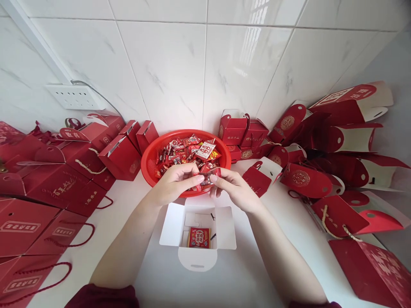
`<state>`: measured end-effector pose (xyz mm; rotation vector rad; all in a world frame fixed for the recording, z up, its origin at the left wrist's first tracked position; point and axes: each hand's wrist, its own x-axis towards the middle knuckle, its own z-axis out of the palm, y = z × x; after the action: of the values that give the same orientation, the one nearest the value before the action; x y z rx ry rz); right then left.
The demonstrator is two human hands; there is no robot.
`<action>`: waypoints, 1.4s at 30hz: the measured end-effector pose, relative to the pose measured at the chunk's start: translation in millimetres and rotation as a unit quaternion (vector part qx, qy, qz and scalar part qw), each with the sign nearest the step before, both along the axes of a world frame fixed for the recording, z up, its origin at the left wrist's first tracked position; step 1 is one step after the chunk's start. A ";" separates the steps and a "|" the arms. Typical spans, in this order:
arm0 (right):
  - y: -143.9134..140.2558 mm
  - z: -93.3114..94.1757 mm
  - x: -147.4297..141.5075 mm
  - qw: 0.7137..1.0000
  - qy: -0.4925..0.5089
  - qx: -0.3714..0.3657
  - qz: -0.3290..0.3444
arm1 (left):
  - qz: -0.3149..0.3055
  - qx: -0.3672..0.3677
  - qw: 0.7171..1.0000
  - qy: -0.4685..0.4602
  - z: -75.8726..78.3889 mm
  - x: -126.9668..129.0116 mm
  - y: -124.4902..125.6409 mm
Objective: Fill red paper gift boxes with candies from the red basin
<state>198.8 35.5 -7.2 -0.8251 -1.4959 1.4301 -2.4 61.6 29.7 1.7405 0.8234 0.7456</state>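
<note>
My left hand (175,182) and right hand (236,188) pinch a few wrapped candies (205,177) between them, above the open white box (198,231). It holds one red packet (199,237) so far (perhaps more, hard to tell). The red basket (150,160) remains heaped with sweets, and many red boxes (321,179) lie open.

Bare desk (231,273) lies open along the near edge, either side of the open white box (198,229). Red boxes (48,188) crowd the left edge; folded boxes (337,171), apparently loosely heaped, block the right. The red basket (150,160) closes the far edge.
</note>
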 end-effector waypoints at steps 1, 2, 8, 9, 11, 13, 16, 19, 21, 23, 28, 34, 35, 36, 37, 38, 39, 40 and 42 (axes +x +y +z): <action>-0.1 -0.4 -0.6 1.000 0.000 0.006 -0.010 | 0.000 0.003 1.000 0.000 0.1 -0.8 0.4; -0.4 -0.3 -1.2 1.000 -0.001 0.013 -0.017 | 0.000 0.008 1.000 0.002 0.1 -2.0 0.9; -5.9 8.9 0.6 0.990 -0.025 0.136 -0.041 | -0.060 -0.011 0.998 0.010 -2.0 -8.6 3.5; -7.3 10.8 1.8 0.983 -0.032 0.174 -0.045 | -0.077 -0.034 0.996 0.001 -3.1 -8.0 3.5; -10.1 14.3 4.5 0.970 -0.043 0.236 -0.043 | -0.105 -0.091 0.990 -0.024 -5.3 -5.5 2.8; -12.8 17.3 6.8 0.963 -0.048 0.263 -0.033 | -0.119 -0.155 0.979 -0.058 -6.9 -2.5 1.6; -16.6 20.9 7.9 0.961 -0.057 0.269 -0.023 | -0.104 -0.204 0.968 -0.097 -7.6 0.5 0.2; -18.7 21.7 5.8 0.961 -0.075 0.263 -0.053 | -0.088 -0.196 0.971 -0.103 -7.7 1.6 0.5; -18.0 19.3 3.7 0.968 -0.071 0.212 -0.112 | -0.061 -0.176 0.978 -0.093 -7.9 2.1 1.1; -15.3 15.0 2.0 0.977 -0.040 0.132 -0.162 | -0.011 -0.142 0.987 -0.071 -8.2 2.5 1.6; -6.5 7.1 0.7 0.988 0.013 0.018 -0.151 | 0.069 -0.077 0.995 -0.009 -8.7 4.3 0.4; -7.6 9.6 -2.3 0.987 -0.020 0.046 -0.155 | 0.008 -0.049 0.999 0.011 -5.7 9.6 -7.8; -8.2 9.4 -2.8 0.985 -0.026 0.053 -0.164 | 0.007 -0.050 0.999 0.015 -5.4 10.5 -9.1; -8.7 9.0 -3.4 0.982 -0.033 0.064 -0.174 | 0.009 -0.053 0.998 0.018 -5.2 11.2 -10.2; -9.1 8.4 -3.9 0.979 -0.038 0.075 -0.187 | 0.014 -0.056 0.998 0.020 -5.3 11.8 -10.9; -9.2 7.7 -4.4 0.976 -0.042 0.084 -0.198 | 0.016 -0.057 0.998 0.019 -5.5 12.2 -11.1; -9.3 7.1 -5.0 0.974 -0.044 0.091 -0.205 | 0.015 -0.058 0.998 0.016 -5.9 12.5 -11.1; -9.2 6.7 -5.4 0.973 -0.045 0.093 -0.207 | 0.011 -0.058 0.998 0.010 -6.3 12.5 -10.8; -9.0 6.4 -6.0 0.975 -0.045 0.090 -0.197 | 0.002 -0.056 0.998 -0.003 -7.0 12.0 -9.6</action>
<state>192.8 26.5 -0.8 -1.0176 -1.4081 0.9606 9.6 52.0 22.7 1.6358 0.8486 0.6939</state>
